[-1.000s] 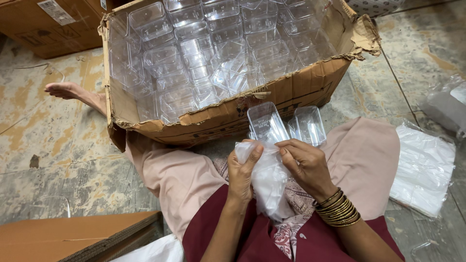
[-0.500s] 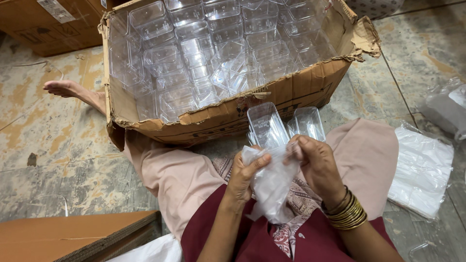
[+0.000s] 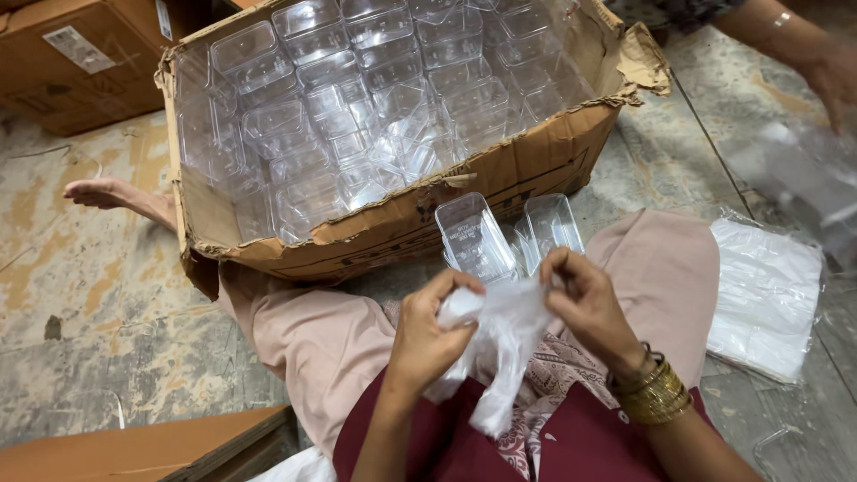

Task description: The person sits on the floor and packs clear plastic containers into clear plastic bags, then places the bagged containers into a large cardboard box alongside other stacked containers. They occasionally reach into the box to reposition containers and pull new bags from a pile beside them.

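Low in the centre of the frame, both hands work a thin translucent plastic bag (image 3: 500, 344) held over the lap. The left hand (image 3: 428, 335) is closed on the bag's upper left edge, thumb and fingers pinched together with film bunched between them, while the right hand (image 3: 585, 303) grips the upper right edge with curled fingers. The two hands hold it on opposite sides, which looks like a way of parting the bag's mouth, and the rest of the film hangs slack toward the maroon garment below. Just above the hands, touching the knees, two clear plastic containers (image 3: 504, 236) stand tilted with their open tops toward the camera, close enough to be reached without shifting. Behind them, filling the upper middle of the frame, a torn cardboard box (image 3: 500, 183) lies tipped toward the person and is crowded with more clear containers stacked in rows. Its front wall stands between the lap and that stock. At the right edge a flat stack of plastic bags (image 3: 768, 299) lies on the worn concrete floor (image 3: 107, 295). In the upper right corner another person's arm (image 3: 794, 36) reaches in, with a blurred sheet of clear plastic below it. A second cardboard box (image 3: 71, 62) sits in the upper left, and a bare foot (image 3: 103, 192) rests on the floor at the left.
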